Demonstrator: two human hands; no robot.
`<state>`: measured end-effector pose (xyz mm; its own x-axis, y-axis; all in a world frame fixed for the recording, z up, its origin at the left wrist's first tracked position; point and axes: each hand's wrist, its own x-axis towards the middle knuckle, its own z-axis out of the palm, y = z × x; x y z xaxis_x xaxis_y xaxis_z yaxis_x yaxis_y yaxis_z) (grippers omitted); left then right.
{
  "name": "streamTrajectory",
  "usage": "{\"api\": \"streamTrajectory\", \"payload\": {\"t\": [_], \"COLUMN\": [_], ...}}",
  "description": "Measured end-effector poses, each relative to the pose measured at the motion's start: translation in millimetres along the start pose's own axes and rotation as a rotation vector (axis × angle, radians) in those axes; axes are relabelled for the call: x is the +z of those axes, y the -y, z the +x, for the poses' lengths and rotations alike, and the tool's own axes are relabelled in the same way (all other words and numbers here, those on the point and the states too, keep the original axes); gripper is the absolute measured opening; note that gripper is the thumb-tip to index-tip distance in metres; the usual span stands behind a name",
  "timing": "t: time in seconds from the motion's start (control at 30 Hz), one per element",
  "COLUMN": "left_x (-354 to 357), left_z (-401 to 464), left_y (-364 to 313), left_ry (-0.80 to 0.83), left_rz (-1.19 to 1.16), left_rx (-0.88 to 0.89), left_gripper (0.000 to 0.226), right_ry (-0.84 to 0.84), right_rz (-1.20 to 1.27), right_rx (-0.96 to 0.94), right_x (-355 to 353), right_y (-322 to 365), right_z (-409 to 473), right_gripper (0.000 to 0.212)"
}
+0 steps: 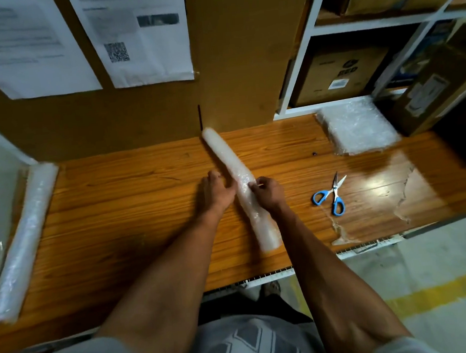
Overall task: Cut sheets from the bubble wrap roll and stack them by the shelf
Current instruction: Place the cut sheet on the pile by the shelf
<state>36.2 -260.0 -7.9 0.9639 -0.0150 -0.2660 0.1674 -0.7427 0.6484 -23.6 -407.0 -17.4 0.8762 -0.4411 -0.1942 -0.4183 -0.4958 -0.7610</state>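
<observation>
A second bubble wrap roll [21, 245] is lying along the far left edge of the wooden table [133, 213], against the wall.

At the table's centre, the bubble wrap roll [226, 160] is lying diagonally, its far end near the cardboard back panel [233, 63] and its near end pointing toward the person.

The left hand [217, 190] is resting against the roll's left side with fingers extended, gripping nothing. The right hand [267, 194] is sitting on the roll's right side, its fingertips pinching the loose wrap.

Blue-handled scissors [330, 196] are lying on the table right of the roll, blades slightly parted, untouched.

A stack of cut sheets [355, 127] is sitting at the table's far right, just beside the white shelf [300, 55].

The shelf compartments are holding cardboard boxes [341, 75]; their contents cannot be determined.
</observation>
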Motion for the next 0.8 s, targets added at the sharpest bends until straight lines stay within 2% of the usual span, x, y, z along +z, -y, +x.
{"api": "streamTrajectory", "payload": {"t": [0.1,0.23,0.3,0.4,0.47,0.57,0.63,0.7,0.8], "left_x": [6.6,8.8,9.0,5.9,3.9,4.1,4.0,0.6,-9.4], "left_z": [-2.7,3.8,10.3,14.8,14.8,12.3,12.4,13.5,20.9], "left_y": [2.2,10.7,16.4,20.0,17.3,13.3,17.4,22.5,33.4], "left_ry": [0.205,0.345,0.346,0.214,0.162,0.216,0.222,0.273,0.292], "left_rz": [-0.176,-0.290,-0.324,-0.362,-0.375,-0.286,-0.163,-0.141,-0.093], "left_rx": [-0.065,-0.066,-0.084,-0.141,-0.138,-0.099,-0.075,-0.050,-0.064], "left_gripper": [0.072,0.059,0.053,0.045,0.054,0.075,0.071,0.060,0.053], "right_ry": [0.088,0.113,0.104,0.111,0.146,0.216,0.234,0.223,0.141], "right_rz": [0.295,0.517,0.621,0.731,0.730,0.615,0.572,0.593,0.627], "right_rx": [0.149,0.280,0.320,0.335,0.350,0.348,0.349,0.355,0.422], "right_x": [9.3,16.0,14.8,13.0,15.2,19.6,18.0,11.4,7.5], "right_y": [2.5,-1.2,-4.3,-2.6,-0.6,1.5,2.6,3.5,-12.6], "right_z": [-7.1,-11.9,-11.4,-15.3,-18.9,-21.6,-23.2,-26.3,-23.7], "right_gripper": [0.027,0.033,0.031,0.028,0.024,0.016,0.024,0.038,0.033]}}
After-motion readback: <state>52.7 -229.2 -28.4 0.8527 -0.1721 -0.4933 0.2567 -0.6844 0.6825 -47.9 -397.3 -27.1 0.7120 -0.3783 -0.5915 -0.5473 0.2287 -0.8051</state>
